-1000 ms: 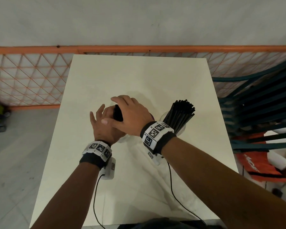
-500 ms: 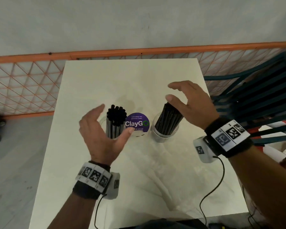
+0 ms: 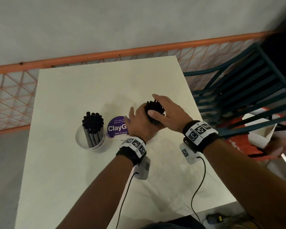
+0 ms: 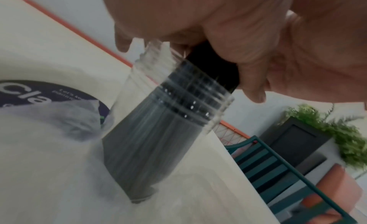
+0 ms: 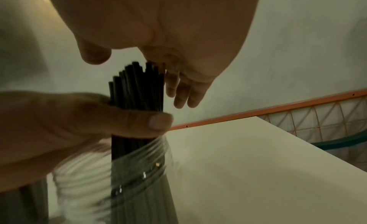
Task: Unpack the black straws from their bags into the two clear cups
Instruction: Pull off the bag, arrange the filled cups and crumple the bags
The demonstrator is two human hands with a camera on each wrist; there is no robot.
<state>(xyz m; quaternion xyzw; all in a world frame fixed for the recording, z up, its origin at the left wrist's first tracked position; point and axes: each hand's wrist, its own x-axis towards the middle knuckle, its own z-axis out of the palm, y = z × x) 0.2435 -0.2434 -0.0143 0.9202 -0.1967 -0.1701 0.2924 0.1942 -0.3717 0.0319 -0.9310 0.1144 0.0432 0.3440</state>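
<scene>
Two clear cups stand on the white table [image 3: 73, 171]. The left cup [image 3: 89, 139] holds an upright bundle of black straws [image 3: 93, 120]. My left hand [image 3: 139, 119] hides the right cup in the head view and grips its black straws [image 3: 153, 106] just above the rim. The left wrist view shows that cup [image 4: 178, 117] and my left hand [image 4: 258, 46] curled round the straws [image 4: 214, 67]. My right hand [image 3: 165, 111] lies over the straw tops, its fingers [image 5: 184, 92] straight beside the bundle [image 5: 137, 89] above the cup [image 5: 139, 172].
A round purple ClayGo sticker [image 3: 116, 128] sits between the cups. Something thin, clear and crumpled [image 4: 69, 117] covers part of it. An orange mesh fence [image 3: 12, 100] runs behind the table. Dark green slatted chairs [image 3: 238, 100] and orange items [image 3: 238, 142] stand to the right.
A second ago both hands were on the left cup's straws. They drew apart, and now both have closed in on the right cup's bundle, the left gripping it.
</scene>
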